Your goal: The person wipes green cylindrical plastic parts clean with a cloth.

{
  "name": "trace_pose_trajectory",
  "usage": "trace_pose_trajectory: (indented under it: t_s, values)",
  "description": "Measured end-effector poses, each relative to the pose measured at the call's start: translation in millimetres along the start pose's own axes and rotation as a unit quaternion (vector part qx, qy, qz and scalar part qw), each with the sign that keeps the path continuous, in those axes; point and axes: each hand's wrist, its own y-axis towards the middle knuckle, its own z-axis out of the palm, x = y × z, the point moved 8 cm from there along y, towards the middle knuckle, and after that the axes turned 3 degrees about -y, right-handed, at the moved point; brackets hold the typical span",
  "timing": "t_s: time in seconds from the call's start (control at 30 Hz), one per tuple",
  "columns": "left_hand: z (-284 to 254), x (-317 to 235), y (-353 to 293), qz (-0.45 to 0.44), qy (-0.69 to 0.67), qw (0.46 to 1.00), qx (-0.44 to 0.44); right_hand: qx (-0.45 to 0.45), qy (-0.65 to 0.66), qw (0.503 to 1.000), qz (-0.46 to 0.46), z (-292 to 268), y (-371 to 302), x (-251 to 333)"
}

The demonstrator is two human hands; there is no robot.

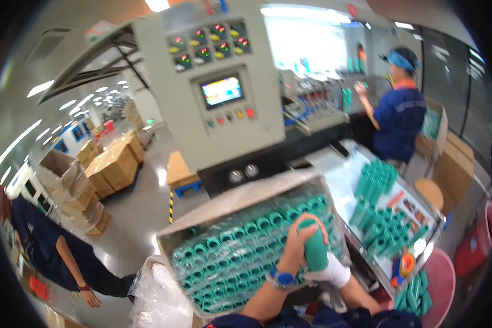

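Note:
In front of me, both hands are on one green plastic tube [315, 252], held nearly upright over the right side of an open carton. My left hand [296, 245], bare and with a blue-faced watch at its wrist, wraps its fingers around the tube's upper part. Lower down, my right hand [334, 273] in a white glove grips the bottom end. Rows of green tubes [240, 259] stand in the carton [229, 202], their round open ends up, with clear plastic film around and between them.
To the right, a metal table [341, 186] bears piles of green tubes [385, 229]. A pink bin [443, 279] with green pieces stands beside it. Behind the carton rises a machine cabinet [169, 109]. One person [402, 109] works at the machine; another [54, 240] is at left.

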Motion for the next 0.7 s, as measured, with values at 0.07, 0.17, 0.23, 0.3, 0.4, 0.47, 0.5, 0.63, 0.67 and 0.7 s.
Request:
trace_pose_trajectory:
  t_s: [0.07,0.17,0.23,0.3,0.4,0.47,0.5,0.63,0.67,0.7]
  values:
    - [14.5,17.9,8.9,-0.050,-0.073,0.995,0.039,0.096,0.176,0.977,0.077,0.7,-16.0,-14.5]
    - [36.0,46.8,23.9,-0.081,-0.115,0.986,0.084,0.078,0.287,0.954,-0.034,-23.1,-32.3,-5.9]
    - [44.0,70.0,39.3,-0.092,-0.140,0.983,0.079,0.046,0.457,0.886,-0.065,-43.6,-45.4,-10.2]
    - [39.9,94.2,55.5,-0.105,-0.078,0.991,0.030,-0.023,0.560,0.828,0.020,-57.5,-44.9,-39.9]
    - [28.3,129.3,74.6,-0.159,-0.127,0.977,-0.067,-0.049,0.546,0.834,0.061,-75.4,-44.9,-67.8]
    - [23.7,141.7,84.9,-0.150,-0.099,0.979,-0.093,-0.140,0.479,0.862,0.089,-98.5,-48.2,-90.6]
    - [20.3,145.8,90.6,-0.140,-0.083,0.981,-0.108,-0.196,0.449,0.871,0.050,-115.5,-52.7,-93.8]
    - [-1.7,153.8,114.3,-0.074,-0.008,0.979,-0.192,-0.220,0.617,0.755,0.036,-146.6,-53.5,-119.5]
    - [-6.8,158.3,118.5,-0.082,-0.015,0.976,-0.203,-0.226,0.624,0.747,0.041,-150.5,-52.2,-124.4]
    - [-11.0,162.8,122.8,-0.085,-0.026,0.974,-0.210,-0.240,0.636,0.732,0.034,-157.1,-51.5,-128.8]
